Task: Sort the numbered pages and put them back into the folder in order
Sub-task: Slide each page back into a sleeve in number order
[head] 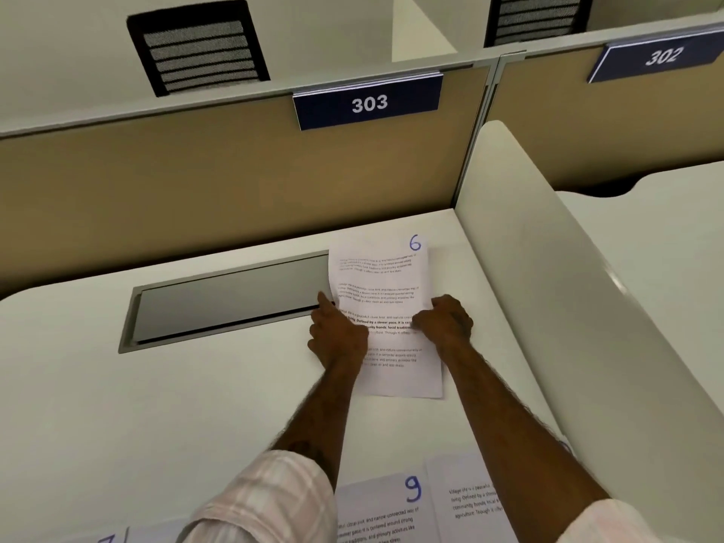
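A printed page marked with a blue 6 point(386, 284) lies at the far right of the desk, topping a thin stack. My left hand point(337, 335) holds its left edge, forefinger stretched out along the paper. My right hand point(444, 321) grips the right edge with curled fingers. Close to me lies a page marked 9 point(382, 507), and another printed page point(466, 495) sits to its right, its number hidden by my right arm. A page corner with part of a blue number point(107, 538) shows at the bottom left. No folder is in view.
A grey metal cable flap point(227, 303) is set into the white desk point(117, 405) left of the stack. A tan partition with a 303 sign point(368, 103) closes the back. A white side divider point(548, 268) stands right of the pages.
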Tool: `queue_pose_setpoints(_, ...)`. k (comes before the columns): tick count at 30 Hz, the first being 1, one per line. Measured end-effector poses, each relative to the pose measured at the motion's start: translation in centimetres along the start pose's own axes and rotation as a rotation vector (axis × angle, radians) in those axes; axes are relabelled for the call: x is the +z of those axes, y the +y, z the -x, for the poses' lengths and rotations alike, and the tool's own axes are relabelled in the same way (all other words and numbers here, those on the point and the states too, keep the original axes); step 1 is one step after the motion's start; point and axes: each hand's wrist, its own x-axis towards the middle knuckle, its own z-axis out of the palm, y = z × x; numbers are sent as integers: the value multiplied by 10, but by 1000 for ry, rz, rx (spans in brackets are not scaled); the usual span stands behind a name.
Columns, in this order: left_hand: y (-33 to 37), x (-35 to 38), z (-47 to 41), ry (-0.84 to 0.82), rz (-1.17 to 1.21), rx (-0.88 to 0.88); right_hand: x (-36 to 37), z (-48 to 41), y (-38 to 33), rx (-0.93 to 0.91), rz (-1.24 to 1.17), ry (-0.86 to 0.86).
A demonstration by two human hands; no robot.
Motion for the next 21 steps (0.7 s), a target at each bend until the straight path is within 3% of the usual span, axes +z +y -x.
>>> queue_pose_setpoints(4,-15,-8,5,-141,143,-86,-8,11,12,-52,-23,20)
queue_pose_setpoints(9,-31,-29,23,-299,555,-148,-17,46,21,-117,-173,3)
queue_pose_setpoints(16,-71,-90,76,-70,410,-28,-16,130,28,-234,-230,81)
queue_pose_setpoints(21,-128,-136,107,-76,498,15,5,191,32,-272,-240,55)
